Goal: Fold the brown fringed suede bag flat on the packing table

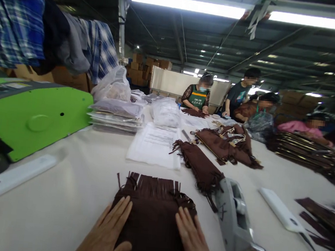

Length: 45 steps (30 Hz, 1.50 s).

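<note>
A dark brown fringed fabric piece, perhaps a bag, (150, 222) lies flat on the white table right in front of me, its fringe pointing away. My left hand (110, 228) rests flat on its left edge, fingers stretched out. On the opposite edge, my right hand (190, 238) lies with straight fingers and the thumb apart. Neither hand grips anything. Just right of my right hand stands a grey tape dispenser (235, 222). Another brown fringed piece (200, 166) reaches from behind the dispenser toward the table's middle.
A green machine (37, 119) stands at left, near a white bar-shaped device (17, 176); a similar white device (279, 209) lies at right. Plastic-wrapped packs (116, 114) and white sheets (155, 146) sit ahead. Brown pieces (307, 152) are stacked at right. Several people work across the table.
</note>
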Tool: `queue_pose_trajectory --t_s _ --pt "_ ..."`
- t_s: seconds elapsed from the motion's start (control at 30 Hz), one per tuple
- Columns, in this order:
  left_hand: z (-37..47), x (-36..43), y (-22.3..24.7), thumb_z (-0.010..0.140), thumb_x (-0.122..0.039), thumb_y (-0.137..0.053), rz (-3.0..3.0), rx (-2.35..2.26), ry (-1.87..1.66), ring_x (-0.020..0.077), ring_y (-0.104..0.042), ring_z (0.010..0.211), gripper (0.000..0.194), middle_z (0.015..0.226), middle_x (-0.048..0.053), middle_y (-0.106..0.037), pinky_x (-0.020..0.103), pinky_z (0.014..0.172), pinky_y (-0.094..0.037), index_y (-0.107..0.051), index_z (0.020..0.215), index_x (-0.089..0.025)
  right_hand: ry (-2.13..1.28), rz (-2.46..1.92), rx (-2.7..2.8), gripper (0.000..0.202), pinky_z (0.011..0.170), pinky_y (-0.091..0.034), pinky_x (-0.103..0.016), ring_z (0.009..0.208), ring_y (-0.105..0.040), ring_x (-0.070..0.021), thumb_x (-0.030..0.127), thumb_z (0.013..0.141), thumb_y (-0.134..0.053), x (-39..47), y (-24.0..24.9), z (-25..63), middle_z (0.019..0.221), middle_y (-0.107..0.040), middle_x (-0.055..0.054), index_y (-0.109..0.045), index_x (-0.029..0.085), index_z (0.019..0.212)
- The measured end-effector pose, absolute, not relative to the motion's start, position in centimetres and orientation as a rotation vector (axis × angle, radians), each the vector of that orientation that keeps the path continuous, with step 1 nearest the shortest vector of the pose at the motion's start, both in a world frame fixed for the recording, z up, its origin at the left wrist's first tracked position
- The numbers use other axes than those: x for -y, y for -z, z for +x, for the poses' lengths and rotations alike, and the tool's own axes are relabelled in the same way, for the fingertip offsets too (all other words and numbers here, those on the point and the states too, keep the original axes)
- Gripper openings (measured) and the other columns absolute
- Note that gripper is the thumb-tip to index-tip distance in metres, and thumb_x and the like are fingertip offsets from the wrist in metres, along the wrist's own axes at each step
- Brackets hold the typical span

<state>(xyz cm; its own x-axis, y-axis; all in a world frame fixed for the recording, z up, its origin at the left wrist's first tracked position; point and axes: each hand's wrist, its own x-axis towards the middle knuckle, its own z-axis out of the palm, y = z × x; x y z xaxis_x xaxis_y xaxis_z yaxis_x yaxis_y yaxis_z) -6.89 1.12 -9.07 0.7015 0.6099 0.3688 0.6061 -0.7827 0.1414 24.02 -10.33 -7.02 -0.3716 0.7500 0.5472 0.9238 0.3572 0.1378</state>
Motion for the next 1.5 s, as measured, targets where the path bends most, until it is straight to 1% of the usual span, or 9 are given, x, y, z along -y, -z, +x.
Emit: queue_pose_trajectory --t_s 0.17,0.27,0.43,0.53,0.7,0.97,1.13,1.3,1.5 --pt "-3.3 -0.2 7.8 0.086 -0.048 -0.063 2.911 -0.876 -0.343 0.0313 -0.020 0.145 0.099 0.159 0.012 -0.016 0.055 0.117 -0.026 0.007 0.152 -0.022 0.588 -1.497 2.253 0.089 0.103 -0.045 -0.044 0.134 -0.044 -0.0301 0.061 0.092 -0.044 9.4 10.9 21.6 0.146 -0.045 -0.017 -0.011 0.006 0.153" --pt "-1.5 0.9 4.7 0.091 -0.052 -0.056 2.764 -0.723 -0.236 0.0309 -0.016 0.146 0.089 0.159 0.013 -0.015 0.056 0.118 -0.021 -0.001 0.153 -0.021 0.559 -1.482 2.280 0.091 0.100 -0.047 -0.046 0.134 -0.045 -0.0325 0.059 0.092 -0.048 9.2 10.8 21.4 0.146 -0.043 -0.020 -0.008 0.006 0.154" --pt "-2.8 -0.6 1.5 0.097 -0.035 -0.048 2.494 -0.662 -0.489 0.0218 -0.046 0.132 0.044 0.145 0.007 -0.049 0.036 0.111 -0.040 -0.044 0.140 -0.027 0.341 -1.482 2.260 0.078 0.094 -0.054 -0.042 0.125 -0.056 -0.0285 0.046 0.095 -0.050 10.0 8.4 23.4 0.142 -0.052 -0.010 -0.007 0.022 0.156" --pt "-5.7 -4.4 1.5 0.092 -0.015 -0.040 2.384 -1.214 -0.653 0.0244 -0.055 0.113 0.032 0.118 0.011 -0.061 0.042 0.104 -0.043 -0.061 0.117 -0.019 0.195 -1.518 2.092 0.057 0.092 -0.056 -0.038 0.116 -0.062 -0.0256 0.035 0.094 -0.054 9.3 5.7 23.0 0.132 -0.062 -0.004 -0.035 0.031 0.148" --pt "-8.4 -9.4 3.5 0.085 -0.020 -0.049 2.293 -1.292 -0.589 0.0261 -0.056 0.107 0.032 0.114 0.011 -0.060 0.043 0.097 -0.044 -0.059 0.115 -0.018 -0.217 -1.542 2.003 0.026 0.095 -0.052 -0.038 0.106 -0.066 -0.0224 0.031 0.096 -0.051 3.2 0.7 17.2 0.114 -0.071 -0.004 -0.064 0.027 0.118" --pt "-7.3 -9.6 5.0 0.071 -0.014 -0.050 2.138 -1.263 -0.628 0.0207 -0.056 0.089 0.017 0.093 0.004 -0.059 0.034 0.084 -0.045 -0.055 0.086 -0.021 -0.510 -1.469 2.396 0.061 0.097 -0.041 -0.046 0.111 -0.059 -0.0287 0.021 0.074 -0.071 -7.4 -0.2 10.6 0.118 -0.068 -0.006 -0.053 0.026 0.132" --pt "-7.1 -8.1 3.8 0.076 -0.018 -0.046 2.089 -1.193 -0.702 0.0206 -0.055 0.088 0.014 0.095 0.004 -0.057 0.034 0.083 -0.045 -0.052 0.087 -0.022 -0.425 -1.456 2.469 0.027 0.093 -0.036 -0.043 0.104 -0.059 -0.0273 0.014 0.083 -0.056 -7.1 -0.8 9.9 0.102 -0.071 -0.007 -0.062 0.021 0.108" --pt "-8.0 -6.9 3.3 0.087 -0.025 -0.039 2.054 -1.260 -0.706 0.0194 -0.057 0.090 0.019 0.105 0.006 -0.057 0.034 0.085 -0.045 -0.051 0.101 -0.022 -0.518 -1.657 2.313 0.020 0.077 -0.042 -0.030 0.091 -0.065 -0.0210 0.014 0.081 -0.059 -4.8 -1.2 10.7 0.096 -0.071 -0.002 -0.061 0.023 0.099" --pt "-9.3 -9.6 3.8 0.092 -0.029 -0.033 2.099 -1.585 -0.492 0.0212 -0.060 0.083 0.019 0.086 0.005 -0.062 0.034 0.078 -0.043 -0.049 0.082 -0.023 -0.539 -1.806 2.156 0.010 0.073 -0.045 -0.028 0.085 -0.065 -0.0193 0.016 0.082 -0.061 -3.1 -0.1 11.9 0.090 -0.068 0.000 -0.066 0.025 0.082"
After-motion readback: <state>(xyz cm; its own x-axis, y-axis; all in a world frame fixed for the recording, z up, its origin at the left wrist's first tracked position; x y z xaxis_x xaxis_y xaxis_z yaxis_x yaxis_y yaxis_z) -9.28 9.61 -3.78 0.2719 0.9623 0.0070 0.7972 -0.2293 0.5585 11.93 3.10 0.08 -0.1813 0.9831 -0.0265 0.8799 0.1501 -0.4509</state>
